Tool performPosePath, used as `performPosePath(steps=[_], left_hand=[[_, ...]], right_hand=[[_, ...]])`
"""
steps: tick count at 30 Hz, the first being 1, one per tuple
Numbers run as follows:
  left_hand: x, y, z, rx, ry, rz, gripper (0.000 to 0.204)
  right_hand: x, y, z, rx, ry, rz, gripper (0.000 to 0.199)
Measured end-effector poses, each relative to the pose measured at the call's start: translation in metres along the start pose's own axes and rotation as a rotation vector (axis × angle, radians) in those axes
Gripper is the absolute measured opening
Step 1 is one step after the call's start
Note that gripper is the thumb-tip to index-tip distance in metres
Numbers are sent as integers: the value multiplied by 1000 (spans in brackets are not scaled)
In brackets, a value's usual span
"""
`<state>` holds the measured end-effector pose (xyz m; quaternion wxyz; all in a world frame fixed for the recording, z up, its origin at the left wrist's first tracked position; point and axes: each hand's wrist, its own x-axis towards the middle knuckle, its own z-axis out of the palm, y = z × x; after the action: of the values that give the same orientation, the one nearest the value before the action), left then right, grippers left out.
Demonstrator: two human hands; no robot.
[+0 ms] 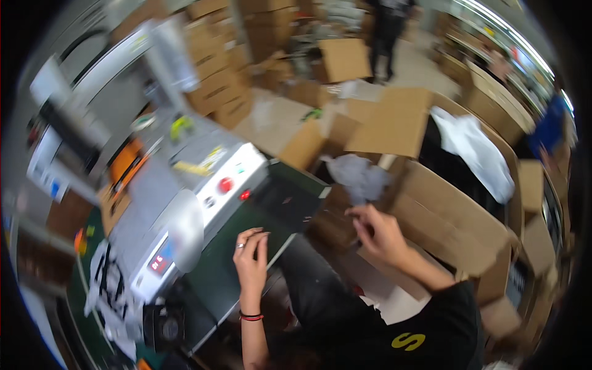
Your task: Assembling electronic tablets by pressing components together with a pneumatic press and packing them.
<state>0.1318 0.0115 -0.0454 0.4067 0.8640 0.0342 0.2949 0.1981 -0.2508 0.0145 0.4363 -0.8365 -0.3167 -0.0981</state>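
My left hand [251, 259] lies flat, fingers spread, on the edge of the dark green conveyor belt [271, 203] of a grey machine [203, 185] with red buttons. My right hand [373, 231] is raised to the right, its fingers pinching the lower end of a crumpled pale grey plastic bag [357, 176] that hangs above an open cardboard box [444, 216]. The picture is blurred by motion.
Several cardboard boxes stand around: a large open one [394, 123] behind, stacked ones [216, 80] at the back left. White fabric [478, 154] hangs over a box wall on the right. One person stands far back [388, 31], another in blue at the right [549, 126].
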Motion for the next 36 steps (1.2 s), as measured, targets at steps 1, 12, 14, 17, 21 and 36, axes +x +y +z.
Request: performPosePath(steps=[1,12,14,17,21,36], left_hand=[[4,-2,5,-25,-92,-3,12],[-9,-33,1,-360,-45,-192,18],[-10,-33,1,-346,-50,-201,19],[-11,-30,1,-368,-19,-212,20],[-11,-28,-1,-330,-1,-202,19],[-22,-23,-9,-303,-16,-202,19]], right_hand=[[-1,8,-22,-162,105,-73,22],[70,227,-207,-458,-69,690,25],[89,260,-203,-651,-395,926,39],[86,291,-176,-851,-596,1064,61],[81,301,-172,-691,-501,1260,54],[52,118,-270,-605,301,201,31]])
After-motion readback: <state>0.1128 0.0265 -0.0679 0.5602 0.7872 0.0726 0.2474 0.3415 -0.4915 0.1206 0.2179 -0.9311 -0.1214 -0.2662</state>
